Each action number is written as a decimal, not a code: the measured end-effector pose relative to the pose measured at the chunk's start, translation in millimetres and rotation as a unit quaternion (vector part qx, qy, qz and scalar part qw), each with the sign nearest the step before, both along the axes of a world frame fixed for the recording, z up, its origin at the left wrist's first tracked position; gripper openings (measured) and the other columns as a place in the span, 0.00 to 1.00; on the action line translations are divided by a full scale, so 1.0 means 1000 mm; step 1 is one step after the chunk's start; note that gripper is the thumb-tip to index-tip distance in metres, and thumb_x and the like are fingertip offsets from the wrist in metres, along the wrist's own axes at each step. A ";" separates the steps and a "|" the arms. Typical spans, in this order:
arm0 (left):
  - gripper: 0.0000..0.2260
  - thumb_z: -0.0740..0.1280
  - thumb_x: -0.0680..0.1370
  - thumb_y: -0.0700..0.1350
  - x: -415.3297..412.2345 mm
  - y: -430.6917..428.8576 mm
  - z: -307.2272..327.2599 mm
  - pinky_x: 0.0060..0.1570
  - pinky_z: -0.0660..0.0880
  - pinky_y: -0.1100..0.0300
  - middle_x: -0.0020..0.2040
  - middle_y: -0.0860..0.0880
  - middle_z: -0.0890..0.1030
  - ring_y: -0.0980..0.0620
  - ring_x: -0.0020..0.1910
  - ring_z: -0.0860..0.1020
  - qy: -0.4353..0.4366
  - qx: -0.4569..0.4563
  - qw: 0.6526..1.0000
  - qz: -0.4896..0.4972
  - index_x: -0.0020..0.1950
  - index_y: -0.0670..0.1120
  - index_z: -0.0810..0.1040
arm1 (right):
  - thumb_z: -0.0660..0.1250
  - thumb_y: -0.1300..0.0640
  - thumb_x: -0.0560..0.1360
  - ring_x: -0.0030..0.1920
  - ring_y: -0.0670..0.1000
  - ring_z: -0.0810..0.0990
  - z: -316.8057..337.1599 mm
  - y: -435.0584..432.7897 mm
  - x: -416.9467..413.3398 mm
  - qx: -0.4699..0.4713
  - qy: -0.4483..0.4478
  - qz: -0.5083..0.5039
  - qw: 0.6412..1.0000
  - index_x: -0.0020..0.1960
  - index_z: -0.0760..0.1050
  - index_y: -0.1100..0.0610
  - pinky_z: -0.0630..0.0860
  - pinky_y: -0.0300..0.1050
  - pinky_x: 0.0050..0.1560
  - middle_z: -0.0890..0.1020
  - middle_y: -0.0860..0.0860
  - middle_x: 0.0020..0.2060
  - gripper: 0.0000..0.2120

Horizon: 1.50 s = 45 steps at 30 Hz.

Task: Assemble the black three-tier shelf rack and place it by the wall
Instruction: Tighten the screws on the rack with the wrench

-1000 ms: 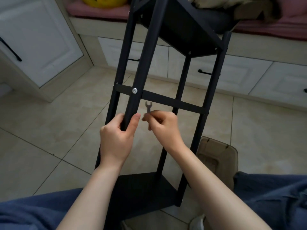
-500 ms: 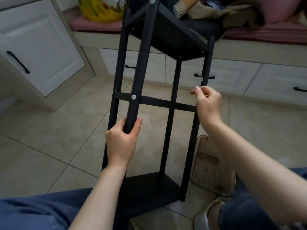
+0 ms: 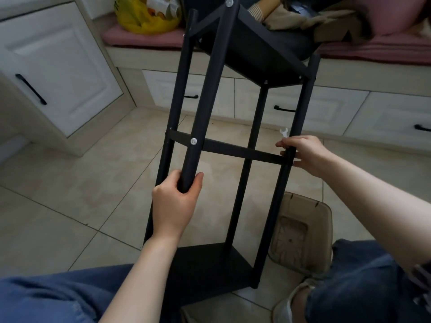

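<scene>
The black three-tier rack [image 3: 233, 153] stands tilted on the tiled floor between my knees. Its top shelf [image 3: 256, 50] is far from me and its bottom shelf [image 3: 210, 269] is near. My left hand [image 3: 175, 206] grips the nearest pole just below the middle crossbar's silver screw [image 3: 193, 141]. My right hand [image 3: 305, 152] is at the right-hand pole where the crossbar meets it. It holds a small silver wrench [image 3: 283, 132], whose open jaw sticks up above my fingers. The pole hides part of those fingers.
A tan plastic stool [image 3: 300, 231] lies on the floor right of the rack. A tall white cabinet [image 3: 58, 66] stands at the left and low drawers [image 3: 326, 108] run along the back. On the pink bench cushion above them are a yellow bag [image 3: 144, 17] and clothes.
My right hand has carried the wrench from the middle of the rack out to the right-hand pole at the crossbar. My left hand keeps its grip on the near pole.
</scene>
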<state>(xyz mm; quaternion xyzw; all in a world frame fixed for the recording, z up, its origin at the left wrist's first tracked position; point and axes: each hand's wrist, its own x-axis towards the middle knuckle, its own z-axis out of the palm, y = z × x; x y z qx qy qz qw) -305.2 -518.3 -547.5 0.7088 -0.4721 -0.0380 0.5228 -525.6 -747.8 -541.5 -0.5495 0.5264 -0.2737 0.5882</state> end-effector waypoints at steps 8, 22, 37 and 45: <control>0.13 0.72 0.78 0.47 0.036 -0.001 -0.010 0.25 0.66 0.67 0.25 0.54 0.70 0.56 0.25 0.70 0.019 0.031 0.997 0.061 0.35 0.52 0.73 | 0.69 0.54 0.78 0.45 0.51 0.77 -0.001 0.004 0.017 -0.104 -0.034 -0.010 0.994 0.41 0.85 0.53 0.76 0.53 0.51 0.82 0.48 0.41 0.09; 0.15 0.68 0.81 0.51 0.065 -0.002 -0.032 0.32 0.70 0.53 0.31 0.43 0.75 0.43 0.30 0.74 0.137 0.047 0.972 0.184 0.37 0.47 0.72 | 0.67 0.57 0.77 0.31 0.49 0.72 0.083 0.025 0.054 -0.165 -0.218 0.106 0.956 0.43 0.84 0.61 0.74 0.43 0.33 0.74 0.51 0.30 0.10; 0.21 0.61 0.82 0.35 0.069 -0.013 -0.029 0.62 0.73 0.50 0.63 0.47 0.74 0.45 0.62 0.75 0.211 0.111 0.961 0.138 0.75 0.44 0.66 | 0.66 0.60 0.79 0.27 0.48 0.67 0.106 0.083 0.088 -0.183 -0.262 0.078 0.944 0.41 0.84 0.59 0.66 0.40 0.27 0.71 0.51 0.27 0.11; 0.28 0.68 0.81 0.42 0.004 -0.018 0.013 0.73 0.65 0.62 0.76 0.59 0.66 0.61 0.74 0.64 0.151 0.054 0.984 0.076 0.79 0.53 0.63 | 0.67 0.59 0.79 0.29 0.50 0.69 0.103 0.092 0.104 -0.204 -0.250 0.104 0.941 0.44 0.85 0.60 0.70 0.40 0.32 0.72 0.54 0.28 0.10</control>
